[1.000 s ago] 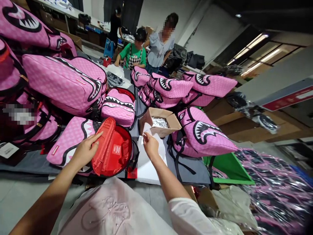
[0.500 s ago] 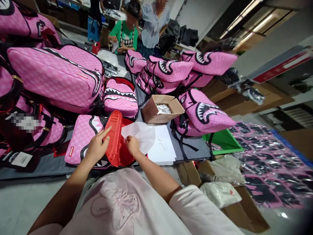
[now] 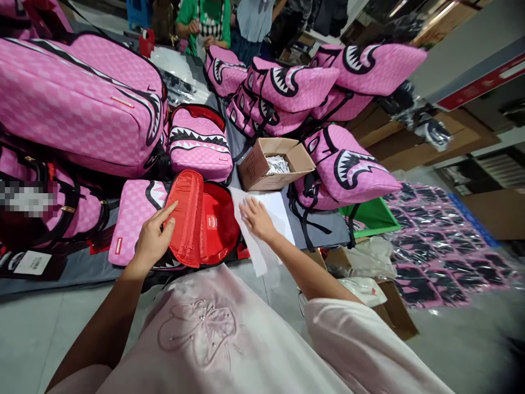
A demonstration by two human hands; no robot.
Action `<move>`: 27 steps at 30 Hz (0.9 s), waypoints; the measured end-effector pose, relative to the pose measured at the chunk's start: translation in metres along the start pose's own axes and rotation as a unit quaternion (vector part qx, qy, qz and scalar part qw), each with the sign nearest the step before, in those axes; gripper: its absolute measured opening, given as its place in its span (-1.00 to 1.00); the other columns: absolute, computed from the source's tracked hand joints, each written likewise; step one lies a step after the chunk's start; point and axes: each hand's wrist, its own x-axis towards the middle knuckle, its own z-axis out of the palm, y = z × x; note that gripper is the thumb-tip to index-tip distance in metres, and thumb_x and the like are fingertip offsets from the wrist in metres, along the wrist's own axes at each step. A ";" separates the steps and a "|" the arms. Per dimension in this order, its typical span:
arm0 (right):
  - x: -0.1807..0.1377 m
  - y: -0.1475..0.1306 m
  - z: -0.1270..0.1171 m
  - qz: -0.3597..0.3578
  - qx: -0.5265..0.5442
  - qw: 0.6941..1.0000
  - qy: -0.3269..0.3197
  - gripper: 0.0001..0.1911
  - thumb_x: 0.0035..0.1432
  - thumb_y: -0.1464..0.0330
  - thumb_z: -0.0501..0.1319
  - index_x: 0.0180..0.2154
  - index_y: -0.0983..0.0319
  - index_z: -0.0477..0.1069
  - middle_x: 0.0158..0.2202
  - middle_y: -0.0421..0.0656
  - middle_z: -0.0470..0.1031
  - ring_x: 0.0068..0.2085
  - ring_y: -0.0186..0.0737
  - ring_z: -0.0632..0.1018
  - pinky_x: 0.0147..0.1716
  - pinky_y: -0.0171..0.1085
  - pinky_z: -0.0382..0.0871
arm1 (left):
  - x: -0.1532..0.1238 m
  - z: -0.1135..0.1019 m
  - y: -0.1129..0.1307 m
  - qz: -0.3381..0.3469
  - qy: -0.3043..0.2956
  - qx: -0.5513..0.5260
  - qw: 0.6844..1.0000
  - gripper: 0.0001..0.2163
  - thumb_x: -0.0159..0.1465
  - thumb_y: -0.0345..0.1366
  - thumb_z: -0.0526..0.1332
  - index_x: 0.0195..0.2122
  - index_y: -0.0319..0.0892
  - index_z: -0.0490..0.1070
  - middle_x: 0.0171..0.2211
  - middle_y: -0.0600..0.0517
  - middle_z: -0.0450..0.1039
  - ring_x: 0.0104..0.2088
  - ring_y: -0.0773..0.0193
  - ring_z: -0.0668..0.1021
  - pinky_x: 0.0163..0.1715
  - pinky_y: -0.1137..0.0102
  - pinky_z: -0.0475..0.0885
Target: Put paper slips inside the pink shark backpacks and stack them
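Observation:
A pink checkered backpack (image 3: 133, 210) with a shark-mouth print lies unzipped on the table, its red lining (image 3: 221, 235) showing with a small label inside. My left hand (image 3: 155, 236) rests with fingers stretched out against the folded-back red flap (image 3: 184, 210). To the right of the bag, my right hand (image 3: 257, 220) lies on white paper sheets (image 3: 283, 210), fingers apart. One thin sheet (image 3: 256, 254) hangs over the table's front edge.
Behind the sheets stands an open cardboard box (image 3: 256, 167) with small white packets. Pink backpacks (image 3: 98, 104) crowd the left, and more (image 3: 353, 164) stand at right. A green bin (image 3: 375, 219) and plastic-wrapped goods (image 3: 443, 246) are beyond the table. Two people stand across it.
My right hand has moved from inside the bag's red opening rightward onto the paper. The thin sheet has shifted away from the opening. My left hand stays at the flap.

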 end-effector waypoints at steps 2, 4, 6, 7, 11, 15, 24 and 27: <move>-0.015 0.014 0.022 -0.001 -0.029 0.996 -0.080 -0.43 0.36 0.30 0.03 0.36 0.25 0.18 0.45 0.06 0.00 0.46 0.04 -0.01 0.36 0.11 -0.05 | 0.000 0.004 0.001 0.002 0.002 -0.001 1.000 -0.57 0.38 -0.19 0.10 0.24 -0.13 0.40 0.18 -0.09 0.46 0.15 0.11 0.52 0.19 0.23 0.38; -0.018 0.011 0.047 0.042 -0.019 0.995 -0.084 -0.38 0.39 0.30 -0.06 0.42 0.25 0.04 0.47 0.05 -0.10 0.46 0.02 -0.04 0.36 0.10 -0.03 | 0.001 0.007 0.003 0.007 0.003 0.006 1.000 -0.58 0.38 -0.19 0.10 0.24 -0.10 0.41 0.17 -0.08 0.47 0.14 0.11 0.52 0.18 0.22 0.38; -0.010 -0.001 0.064 0.083 0.001 0.996 -0.043 -0.37 0.41 0.30 -0.12 0.45 0.25 -0.08 0.49 0.03 -0.19 0.47 0.01 -0.07 0.37 0.10 -0.04 | 0.002 0.009 0.008 0.014 0.001 0.017 1.000 -0.58 0.38 -0.19 0.11 0.23 -0.10 0.41 0.16 -0.08 0.48 0.12 0.10 0.53 0.16 0.22 0.40; -0.005 -0.008 0.068 0.092 0.006 0.995 -0.023 -0.37 0.42 0.30 -0.15 0.45 0.26 -0.10 0.49 0.03 -0.21 0.47 0.02 -0.07 0.37 0.11 -0.06 | 0.003 0.009 0.010 0.017 -0.001 0.022 1.000 -0.59 0.38 -0.19 0.11 0.23 -0.11 0.41 0.15 -0.09 0.49 0.11 0.10 0.54 0.15 0.22 0.41; 0.012 -0.032 0.057 0.049 -0.023 0.998 0.010 -0.40 0.46 0.22 -0.13 0.43 0.22 -0.01 0.49 0.05 -0.18 0.47 0.12 -0.08 0.37 0.24 -0.20 | 0.004 0.012 0.018 0.019 -0.006 0.032 0.999 -0.60 0.39 -0.20 0.11 0.22 -0.14 0.42 0.12 -0.10 0.50 0.09 0.11 0.55 0.15 0.23 0.41; 0.026 -0.054 0.047 -0.040 -0.077 0.996 -0.015 -0.33 0.40 0.07 0.00 0.41 0.21 0.07 0.48 0.09 -0.15 0.46 0.18 -0.10 0.37 0.28 -0.34 | 0.005 0.019 0.023 0.021 0.009 0.022 1.000 -0.61 0.39 -0.21 0.11 0.20 -0.14 0.44 0.14 -0.08 0.49 0.14 0.12 0.52 0.19 0.24 0.38; 0.078 -0.084 0.077 -0.048 -0.091 0.970 -0.221 -0.24 0.39 0.09 0.02 0.43 0.39 -0.04 0.46 0.15 -0.16 0.46 0.16 -0.07 0.38 0.15 -0.09 | -0.002 0.024 0.027 0.006 0.028 0.007 1.000 -0.62 0.40 -0.22 0.09 0.19 -0.16 0.45 0.13 -0.09 0.50 0.13 0.12 0.52 0.19 0.24 0.38; 0.083 -0.088 0.073 -0.114 -0.090 0.969 -0.199 -0.26 0.40 0.16 -0.04 0.42 0.45 -0.07 0.46 0.16 -0.13 0.46 0.14 -0.03 0.39 0.14 -0.11 | -0.006 0.022 0.023 -0.001 0.031 0.005 0.999 -0.62 0.40 -0.24 0.10 0.20 -0.15 0.44 0.12 -0.08 0.50 0.12 0.14 0.53 0.19 0.26 0.37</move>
